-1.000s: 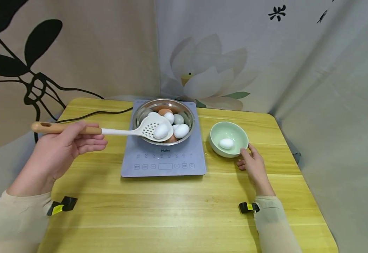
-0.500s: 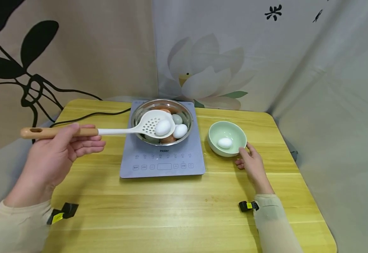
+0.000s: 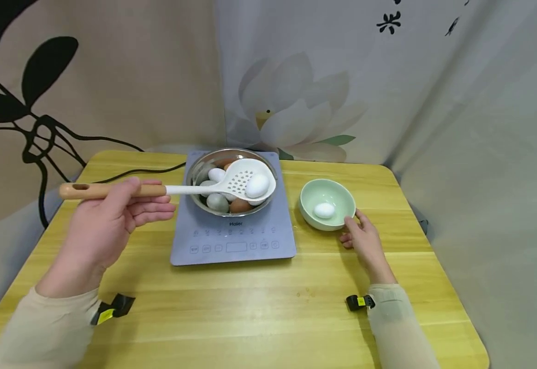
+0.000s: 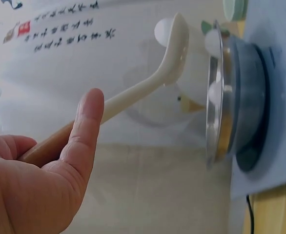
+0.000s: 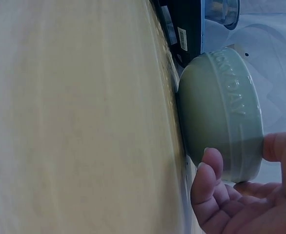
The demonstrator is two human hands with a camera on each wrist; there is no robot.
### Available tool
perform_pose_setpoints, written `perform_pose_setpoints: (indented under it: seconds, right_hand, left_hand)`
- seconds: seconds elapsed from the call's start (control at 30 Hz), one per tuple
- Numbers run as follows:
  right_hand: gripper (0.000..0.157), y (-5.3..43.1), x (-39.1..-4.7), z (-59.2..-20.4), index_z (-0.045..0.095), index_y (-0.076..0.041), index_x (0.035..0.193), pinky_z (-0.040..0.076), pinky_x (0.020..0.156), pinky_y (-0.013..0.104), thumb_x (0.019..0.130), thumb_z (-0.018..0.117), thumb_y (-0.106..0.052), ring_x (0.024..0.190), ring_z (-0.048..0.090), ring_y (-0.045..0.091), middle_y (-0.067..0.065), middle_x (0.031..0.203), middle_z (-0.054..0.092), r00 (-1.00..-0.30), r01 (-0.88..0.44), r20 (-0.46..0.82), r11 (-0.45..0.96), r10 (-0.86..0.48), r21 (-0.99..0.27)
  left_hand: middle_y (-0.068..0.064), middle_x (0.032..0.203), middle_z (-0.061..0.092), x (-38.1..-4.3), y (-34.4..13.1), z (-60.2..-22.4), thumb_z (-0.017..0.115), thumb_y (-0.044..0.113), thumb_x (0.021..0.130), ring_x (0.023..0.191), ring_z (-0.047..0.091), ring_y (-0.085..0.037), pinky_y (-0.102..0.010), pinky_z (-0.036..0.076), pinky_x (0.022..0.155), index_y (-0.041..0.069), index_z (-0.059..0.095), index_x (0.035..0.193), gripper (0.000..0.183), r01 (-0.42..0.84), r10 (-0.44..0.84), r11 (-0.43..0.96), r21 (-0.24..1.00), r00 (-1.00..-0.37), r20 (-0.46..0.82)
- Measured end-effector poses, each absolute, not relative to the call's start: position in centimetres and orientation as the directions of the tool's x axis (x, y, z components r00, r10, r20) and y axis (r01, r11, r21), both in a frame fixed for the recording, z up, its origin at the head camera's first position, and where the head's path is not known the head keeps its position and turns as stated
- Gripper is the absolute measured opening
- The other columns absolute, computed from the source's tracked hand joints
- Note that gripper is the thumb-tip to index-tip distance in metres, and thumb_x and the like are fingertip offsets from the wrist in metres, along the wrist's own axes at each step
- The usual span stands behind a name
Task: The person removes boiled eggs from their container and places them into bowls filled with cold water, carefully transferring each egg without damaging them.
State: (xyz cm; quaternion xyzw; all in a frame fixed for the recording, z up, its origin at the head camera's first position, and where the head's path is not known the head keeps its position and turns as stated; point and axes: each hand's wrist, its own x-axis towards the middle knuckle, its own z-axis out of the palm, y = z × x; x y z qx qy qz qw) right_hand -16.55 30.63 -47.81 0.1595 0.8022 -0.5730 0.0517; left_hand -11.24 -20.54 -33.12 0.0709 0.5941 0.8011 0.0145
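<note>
My left hand (image 3: pixel 107 220) holds a slotted spoon (image 3: pixel 243 179) by its wooden handle, thumb on top. A white egg (image 3: pixel 257 185) rides in the spoon's perforated white bowl. In the left wrist view the spoon (image 4: pixel 174 53) is raised above the rim of a steel bowl (image 4: pixel 215 122). Beneath it, in the head view, the steel bowl (image 3: pixel 194 197) contains several white, brown and greyish eggs (image 3: pixel 218 203). My right hand (image 3: pixel 365 246) holds the rim of a green bowl (image 3: pixel 312 192) between thumb and fingers. One white egg (image 3: pixel 324 210) lies inside that bowl.
The steel bowl stands on a flat grey-blue induction cooker (image 3: pixel 231 256), left of the green bowl. A black cord (image 3: pixel 144 170) runs off its left side. The wooden table (image 3: pixel 250 318) backs onto a printed curtain (image 3: pixel 167 77).
My left hand has carried the slotted spoon and its egg to the right, across the steel bowl. The right hand keeps its hold on the green bowl. The head view has shifted slightly.
</note>
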Motion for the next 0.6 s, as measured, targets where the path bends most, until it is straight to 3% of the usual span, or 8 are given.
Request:
perform_pose_setpoints:
  seconds: [0.33,0.47,0.53,0.6]
  right_hand:
    - [0.071,29.8,-15.9,-47.8,0.024,-0.019,0.172,0.065,0.073,0.027,0.112,0.052,-0.045,0.086,0.071,0.019,0.030,0.137,0.064,-0.950,0.294,-0.242,0.303,0.196,-0.907]
    - [0.072,29.3,-16.1,-47.9,0.025,-0.019,0.171,0.067,0.078,0.033,0.111,0.054,-0.045,0.094,0.073,0.029,0.031,0.136,0.064,-0.960,0.268,-0.221,0.335,0.170,-0.903]
    - [0.073,29.2,-16.0,-48.1,0.027,-0.018,0.171,0.067,0.085,0.039,0.110,0.056,-0.048,0.105,0.072,0.033,0.027,0.139,0.064,-0.974,0.217,-0.167,0.420,0.152,-0.881]
    - [0.071,29.3,-15.7,-48.2,0.036,-0.015,0.168,0.066,0.095,0.046,0.109,0.061,-0.046,0.116,0.070,0.036,0.023,0.143,0.064,-0.992,0.092,-0.027,0.545,0.127,-0.833]
  left_hand:
    - [-0.009,0.107,0.082,-13.8,-14.8,-33.2,0.057,0.045,0.111,0.097,0.083,-0.023,-0.034,0.068,0.090,-0.011,0.060,0.135,0.061,-0.060,0.165,-0.137,0.989,-0.986,-0.037]
    - [-0.009,0.103,0.082,-14.7,-13.2,-33.5,0.054,0.043,0.112,0.097,0.083,-0.022,-0.034,0.068,0.091,-0.011,0.063,0.131,0.057,-0.090,0.177,-0.100,0.991,-0.982,-0.071]
    - [-0.010,0.100,0.083,-15.0,-12.6,-33.8,0.052,0.041,0.113,0.095,0.083,-0.023,-0.035,0.068,0.091,-0.013,0.064,0.129,0.057,-0.101,0.185,-0.090,0.991,-0.979,-0.083]
    - [-0.010,0.097,0.083,-15.2,-12.2,-34.0,0.052,0.040,0.113,0.094,0.083,-0.023,-0.035,0.068,0.090,-0.014,0.064,0.127,0.057,-0.107,0.194,-0.082,0.991,-0.977,-0.090]
